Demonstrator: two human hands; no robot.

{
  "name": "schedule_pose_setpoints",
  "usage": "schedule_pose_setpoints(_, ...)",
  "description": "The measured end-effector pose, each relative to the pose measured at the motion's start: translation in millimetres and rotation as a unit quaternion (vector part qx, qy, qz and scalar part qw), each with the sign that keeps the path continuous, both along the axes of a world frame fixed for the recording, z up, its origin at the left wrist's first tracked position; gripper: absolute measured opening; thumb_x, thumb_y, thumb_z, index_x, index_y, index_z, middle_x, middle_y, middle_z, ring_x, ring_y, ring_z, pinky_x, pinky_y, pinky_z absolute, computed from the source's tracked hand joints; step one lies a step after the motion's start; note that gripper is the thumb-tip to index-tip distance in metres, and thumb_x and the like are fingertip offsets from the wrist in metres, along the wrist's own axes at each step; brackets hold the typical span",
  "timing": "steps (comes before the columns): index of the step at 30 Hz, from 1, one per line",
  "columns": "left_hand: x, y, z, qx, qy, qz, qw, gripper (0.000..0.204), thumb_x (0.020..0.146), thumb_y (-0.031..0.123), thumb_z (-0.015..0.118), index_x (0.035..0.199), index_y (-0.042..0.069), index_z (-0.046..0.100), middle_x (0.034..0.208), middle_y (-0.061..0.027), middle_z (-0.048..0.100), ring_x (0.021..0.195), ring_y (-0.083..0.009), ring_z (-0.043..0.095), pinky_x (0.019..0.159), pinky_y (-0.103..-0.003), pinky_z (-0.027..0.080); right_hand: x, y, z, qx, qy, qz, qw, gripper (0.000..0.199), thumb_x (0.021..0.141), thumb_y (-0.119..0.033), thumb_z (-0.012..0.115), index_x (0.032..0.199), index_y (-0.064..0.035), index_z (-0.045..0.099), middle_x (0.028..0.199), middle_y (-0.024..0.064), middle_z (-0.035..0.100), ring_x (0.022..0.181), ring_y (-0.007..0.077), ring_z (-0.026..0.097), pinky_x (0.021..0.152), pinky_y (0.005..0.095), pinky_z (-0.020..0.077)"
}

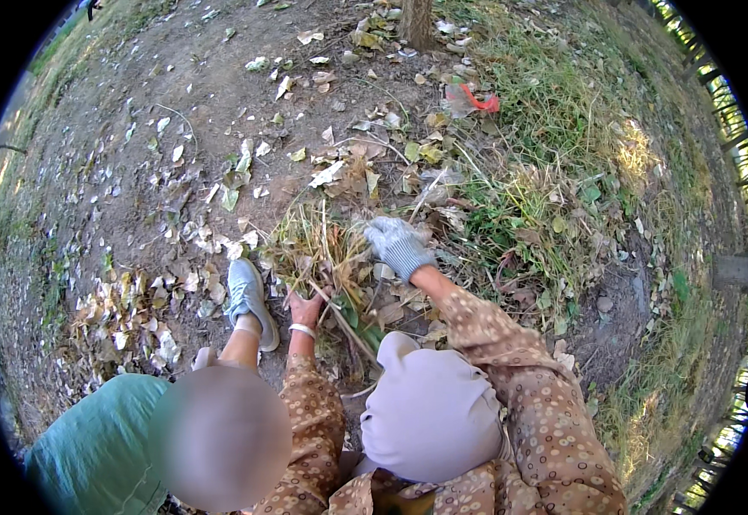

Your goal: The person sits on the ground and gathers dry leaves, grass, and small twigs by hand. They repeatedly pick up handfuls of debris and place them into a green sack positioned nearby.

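Observation:
My left hand (305, 311), bare with a white band at the wrist, is closed round the lower stalks of a bundle of dry and green grass (301, 245). The bundle fans out away from me, over the leaf-strewn soil. At its right edge is my right hand (395, 245), in a grey knit glove. Its fingers curl down at the grass and look closed, but their tips and whatever they hold are hidden. Thicker pale stems (344, 322) run past the left hand toward my light-coloured knee (430, 412).
A grey-blue shoe (250, 296) stands left of the grass. A person in a green garment (99, 446) is close at the lower left. Cut grass and weeds (520, 223) lie to the right. Farther off are a red-and-clear plastic scrap (473, 101) and a tree trunk (416, 24).

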State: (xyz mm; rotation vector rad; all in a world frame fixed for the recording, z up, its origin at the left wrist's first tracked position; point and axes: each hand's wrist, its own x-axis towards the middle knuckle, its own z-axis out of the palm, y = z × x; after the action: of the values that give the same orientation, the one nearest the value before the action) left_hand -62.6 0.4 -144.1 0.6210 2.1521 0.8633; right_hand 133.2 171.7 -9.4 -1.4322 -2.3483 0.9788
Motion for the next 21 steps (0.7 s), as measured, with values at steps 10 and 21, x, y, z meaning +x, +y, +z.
schedule_pose_setpoints(10, 23.0, 18.8, 34.7, 0.007, 0.045, -0.084, 0.995, 0.119, 0.062, 0.053, 0.081, 0.141, -0.009, 0.018, 0.136, -0.0273, 0.039, 0.126, -0.0307, 0.041, 0.106, -0.037, 0.031, -52.1, -98.0, -141.9, 0.146, -0.138, 0.072, 0.977, 0.045, 0.088, -0.029, 0.044, 0.122, -0.0017, 0.054, 0.133, 0.0205, 0.046, 0.121, 0.0366, 0.045, 0.104, 0.0451, 0.0323)
schedule_pose_setpoints(21, 18.1, 9.2, -9.6, -0.093, 0.087, 0.004, 0.992, 0.123, 0.058, 0.06, 0.079, 0.138, -0.015, 0.021, 0.143, -0.0311, 0.028, 0.135, -0.0374, 0.027, 0.113, -0.036, 0.019, 75.6, -74.9, 24.6, 0.085, 0.059, 0.023, 0.994, 0.074, 0.089, -0.048, 0.051, 0.141, 0.0007, 0.03, 0.143, 0.0219, 0.035, 0.132, 0.0329, 0.037, 0.109, 0.039, 0.0285)
